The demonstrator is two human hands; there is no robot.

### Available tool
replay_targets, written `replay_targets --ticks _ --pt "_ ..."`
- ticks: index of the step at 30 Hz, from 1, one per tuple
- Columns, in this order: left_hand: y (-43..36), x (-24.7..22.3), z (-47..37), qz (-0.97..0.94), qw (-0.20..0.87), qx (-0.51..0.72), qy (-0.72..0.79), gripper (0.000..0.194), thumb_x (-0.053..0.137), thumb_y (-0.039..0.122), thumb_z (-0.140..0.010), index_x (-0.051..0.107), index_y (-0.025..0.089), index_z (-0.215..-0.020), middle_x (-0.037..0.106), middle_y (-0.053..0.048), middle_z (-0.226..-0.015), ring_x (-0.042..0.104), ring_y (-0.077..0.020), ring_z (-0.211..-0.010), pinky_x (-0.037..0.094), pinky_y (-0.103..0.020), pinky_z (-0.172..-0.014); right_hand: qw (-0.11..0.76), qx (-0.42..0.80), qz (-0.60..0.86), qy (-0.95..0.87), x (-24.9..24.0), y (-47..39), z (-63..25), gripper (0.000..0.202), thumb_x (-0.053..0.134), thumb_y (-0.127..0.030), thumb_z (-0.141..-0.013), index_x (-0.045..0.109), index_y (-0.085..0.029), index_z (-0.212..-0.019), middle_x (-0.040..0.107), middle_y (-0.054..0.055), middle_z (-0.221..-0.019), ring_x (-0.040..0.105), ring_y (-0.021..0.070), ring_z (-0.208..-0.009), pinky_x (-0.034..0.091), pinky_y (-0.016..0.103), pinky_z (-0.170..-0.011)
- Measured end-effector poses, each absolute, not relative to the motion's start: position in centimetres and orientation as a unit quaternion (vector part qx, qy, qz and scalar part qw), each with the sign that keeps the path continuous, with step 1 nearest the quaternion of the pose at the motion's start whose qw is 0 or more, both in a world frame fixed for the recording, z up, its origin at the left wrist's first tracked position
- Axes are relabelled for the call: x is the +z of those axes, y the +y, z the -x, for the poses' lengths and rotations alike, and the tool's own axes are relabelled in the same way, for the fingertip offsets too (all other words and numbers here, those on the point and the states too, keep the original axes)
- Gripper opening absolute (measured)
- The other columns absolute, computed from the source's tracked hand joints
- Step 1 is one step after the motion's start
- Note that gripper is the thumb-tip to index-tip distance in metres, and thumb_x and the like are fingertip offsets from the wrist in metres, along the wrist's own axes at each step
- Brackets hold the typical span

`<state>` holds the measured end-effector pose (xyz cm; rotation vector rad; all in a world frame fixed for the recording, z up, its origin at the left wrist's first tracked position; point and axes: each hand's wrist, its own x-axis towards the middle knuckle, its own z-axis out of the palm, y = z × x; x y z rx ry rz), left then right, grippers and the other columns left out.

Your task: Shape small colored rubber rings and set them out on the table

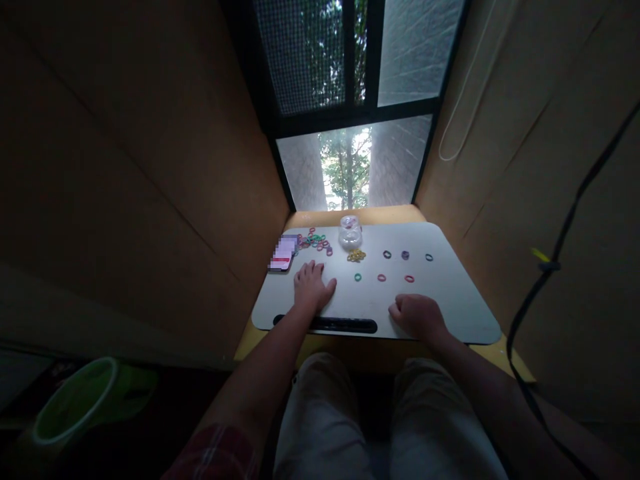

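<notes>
On the left half of the white board [350, 297], my left hand [313, 287] lies with its fingers spread and holds nothing. Beyond it is a loose pile of coloured rings [315, 241]. My right hand [415, 315] rests near the board's front edge, fingers curled closed; anything inside is hidden. Past that hand, a green ring [357, 277], a pink ring [381, 278] and a red ring [409, 279] form a row. Farther back sit a dark ring [387, 255], a purple ring or rings [405, 255] and a teal ring [429, 257]. Yellow rings [357, 255] are heaped before a clear jar [350, 233].
A phone [283, 253] lies at the board's left edge. The front edge has a black slot [345, 325]. A window [350, 167] stands behind, with walls on both sides. A black cable [530, 300] hangs at right; a green bin [75, 400] is at lower left.
</notes>
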<state>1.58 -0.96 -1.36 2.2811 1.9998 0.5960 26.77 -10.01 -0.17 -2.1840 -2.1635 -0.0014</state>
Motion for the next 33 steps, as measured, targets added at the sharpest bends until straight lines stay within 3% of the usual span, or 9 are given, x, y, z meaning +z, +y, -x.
replay_targets --ticks 6,22,29,33 --pt "1.3 -1.1 -3.2 -0.777 0.026 0.209 0.593 0.050 0.055 0.040 -0.081 0.050 0.022 -0.127 0.042 -0.010 -0.143 0.035 -0.0272 -0.132 0.023 -0.043 -0.112 0.026 -0.008 0.706 -0.708 -0.3 -10.0 -26.8 0.030 0.046 -0.034 -0.083 0.070 -0.019 -0.072 0.070 0.010 -0.075 0.062 0.0200 -0.067 0.032 0.028 -0.059" --pt "2.5 -1.2 -3.9 -0.771 0.012 0.216 0.599 0.054 0.051 0.041 -0.082 0.050 0.018 -0.131 0.049 -0.010 -0.138 0.040 -0.0272 -0.127 0.028 -0.041 -0.109 0.041 0.004 0.708 -0.705 0.1 -10.1 -26.9 0.031 0.044 -0.033 -0.084 0.069 -0.018 -0.074 0.071 0.009 -0.078 0.062 0.0188 -0.069 0.030 0.028 -0.058" --pt "0.4 -1.6 -3.3 -0.761 0.046 0.294 0.576 0.053 0.060 0.032 -0.077 0.054 0.016 -0.126 0.055 -0.013 -0.130 0.046 -0.0285 -0.121 0.033 -0.043 -0.108 0.056 -0.006 0.708 -0.704 -0.4 -10.2 -27.1 0.032 0.044 -0.034 -0.084 0.069 -0.018 -0.074 0.071 0.009 -0.077 0.062 0.0191 -0.069 0.029 0.028 -0.058" --pt "-1.1 -2.0 -2.2 -0.714 0.144 0.404 0.554 0.043 0.062 0.025 -0.074 0.061 0.014 -0.116 0.062 -0.013 -0.117 0.057 -0.0233 -0.107 0.044 -0.038 -0.098 0.060 -0.012 0.708 -0.703 -0.5 -10.2 -27.1 0.032 0.044 -0.034 -0.084 0.070 -0.018 -0.075 0.071 0.010 -0.078 0.062 0.0195 -0.069 0.029 0.028 -0.058"
